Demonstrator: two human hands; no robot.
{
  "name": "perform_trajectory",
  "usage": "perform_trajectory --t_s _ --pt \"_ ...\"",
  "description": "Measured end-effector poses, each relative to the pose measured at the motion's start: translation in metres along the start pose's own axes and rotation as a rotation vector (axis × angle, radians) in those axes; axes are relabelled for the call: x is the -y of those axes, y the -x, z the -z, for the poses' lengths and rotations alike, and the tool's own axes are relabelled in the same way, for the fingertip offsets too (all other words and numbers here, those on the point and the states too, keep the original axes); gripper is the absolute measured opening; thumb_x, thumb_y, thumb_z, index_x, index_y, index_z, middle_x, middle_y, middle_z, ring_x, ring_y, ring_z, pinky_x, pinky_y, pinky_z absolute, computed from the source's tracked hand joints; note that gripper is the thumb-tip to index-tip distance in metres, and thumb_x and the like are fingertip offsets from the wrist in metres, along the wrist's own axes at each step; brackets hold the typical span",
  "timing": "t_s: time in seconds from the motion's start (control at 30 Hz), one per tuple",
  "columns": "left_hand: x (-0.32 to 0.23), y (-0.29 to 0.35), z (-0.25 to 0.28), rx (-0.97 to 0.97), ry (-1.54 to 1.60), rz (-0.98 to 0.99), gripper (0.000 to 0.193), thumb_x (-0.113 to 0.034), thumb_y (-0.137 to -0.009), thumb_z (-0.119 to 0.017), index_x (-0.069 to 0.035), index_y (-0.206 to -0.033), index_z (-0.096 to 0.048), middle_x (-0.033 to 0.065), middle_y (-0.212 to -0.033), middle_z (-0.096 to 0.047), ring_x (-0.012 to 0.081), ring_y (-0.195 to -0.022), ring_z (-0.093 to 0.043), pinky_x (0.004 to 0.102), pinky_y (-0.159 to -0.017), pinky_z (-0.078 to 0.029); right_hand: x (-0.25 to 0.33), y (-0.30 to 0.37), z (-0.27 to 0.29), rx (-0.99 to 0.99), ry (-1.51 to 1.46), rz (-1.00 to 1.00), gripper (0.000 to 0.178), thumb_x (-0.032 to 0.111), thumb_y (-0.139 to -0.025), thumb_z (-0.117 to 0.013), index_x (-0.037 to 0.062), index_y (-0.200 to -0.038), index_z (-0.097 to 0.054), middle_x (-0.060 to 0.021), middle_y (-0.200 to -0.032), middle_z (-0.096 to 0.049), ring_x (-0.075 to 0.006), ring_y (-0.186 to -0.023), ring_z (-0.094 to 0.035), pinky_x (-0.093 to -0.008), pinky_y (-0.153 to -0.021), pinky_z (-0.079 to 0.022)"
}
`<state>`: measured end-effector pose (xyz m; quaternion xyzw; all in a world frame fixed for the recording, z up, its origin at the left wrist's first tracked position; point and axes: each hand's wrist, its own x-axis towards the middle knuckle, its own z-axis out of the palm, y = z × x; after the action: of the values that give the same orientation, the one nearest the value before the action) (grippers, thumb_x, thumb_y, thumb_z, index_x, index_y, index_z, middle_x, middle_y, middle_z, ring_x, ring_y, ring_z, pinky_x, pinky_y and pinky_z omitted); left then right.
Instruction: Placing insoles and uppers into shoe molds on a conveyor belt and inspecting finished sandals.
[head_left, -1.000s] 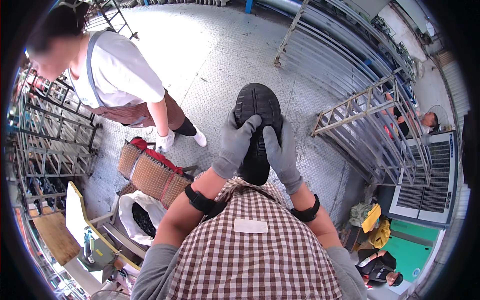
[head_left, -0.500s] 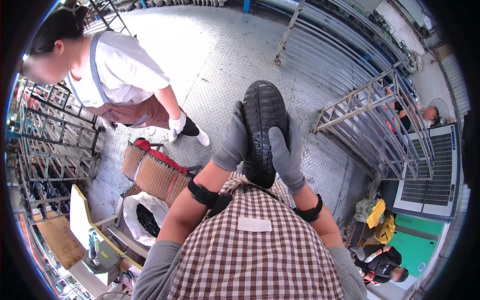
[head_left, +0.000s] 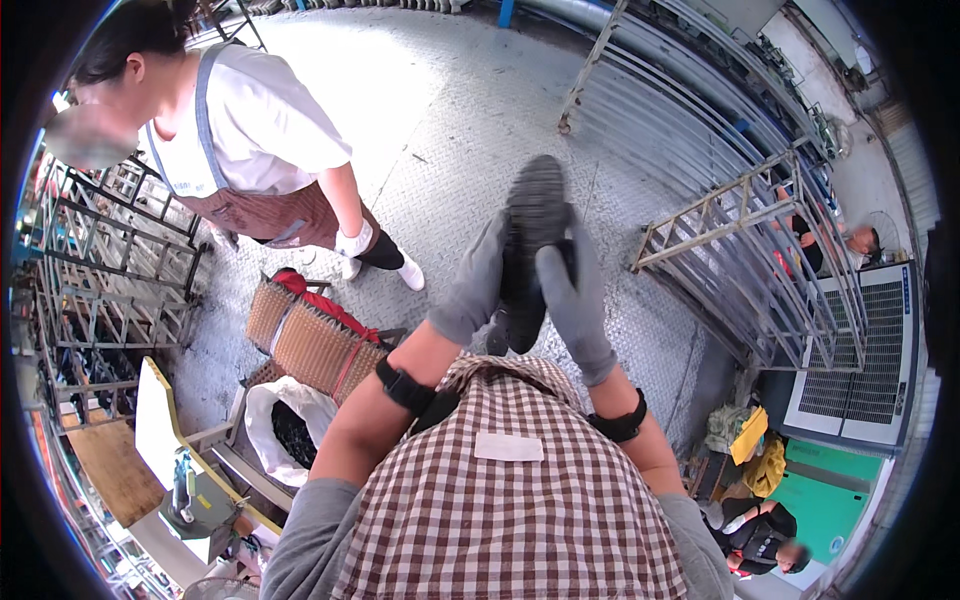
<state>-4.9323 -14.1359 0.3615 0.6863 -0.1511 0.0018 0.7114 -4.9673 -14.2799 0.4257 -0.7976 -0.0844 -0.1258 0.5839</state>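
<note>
Between my gloved hands a black, ribbed shoe sole (head_left: 533, 215) stands out in front of my apron, its treaded face toward me and blurred by motion. My left hand (head_left: 476, 288), in a grey glove, grips its left edge. From the other side my right hand (head_left: 577, 305), gloved in grey too, holds it with the thumb laid across the tread. Whether an upper is attached behind the sole is hidden. A checked brown and white apron (head_left: 500, 520) covers my front.
At left stands a person in a white shirt and brown apron (head_left: 275, 130), by metal racks (head_left: 110, 260). Nearer lie a tied brown bundle (head_left: 310, 335) and a white sack (head_left: 262, 410) of black bits. A wire rack (head_left: 720, 230) is on the right; other people sit beyond it.
My hands have turned the sole, so its tread now looks narrower and smeared. Both hands keep hold of it. The surroundings have shifted slightly in view.
</note>
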Motion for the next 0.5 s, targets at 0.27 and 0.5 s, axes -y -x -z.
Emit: perform_trajectory --t_s 0.27,0.5 --pt "0.062 -0.002 0.036 0.278 1.31 0.113 0.046 -0.027 -0.107 -0.049 -0.001 -0.145 -0.043 0.0136 -0.129 -0.059 0.025 -0.116 -0.059 0.0382 -0.104 -0.049 0.002 0.002 0.014 0.01 -0.105 0.135 0.044 0.007 -0.101 -0.053 -0.0001 -0.144 -0.049 -0.0133 -0.123 -0.065 -0.015 -0.103 -0.061 -0.0299 -0.092 -0.049" --pt "0.073 -0.015 0.043 0.62 1.48 0.082 0.051 -0.033 -0.105 -0.047 -0.007 -0.149 -0.041 0.0164 -0.123 -0.064 0.0412 -0.124 -0.057 0.0587 -0.105 -0.045 -0.015 0.021 0.01 0.369 -0.406 -0.385 0.066 0.027 -0.1 -0.058 -0.0014 -0.154 -0.033 -0.0147 -0.14 -0.054 -0.0215 -0.125 -0.053 -0.0347 -0.107 -0.041"
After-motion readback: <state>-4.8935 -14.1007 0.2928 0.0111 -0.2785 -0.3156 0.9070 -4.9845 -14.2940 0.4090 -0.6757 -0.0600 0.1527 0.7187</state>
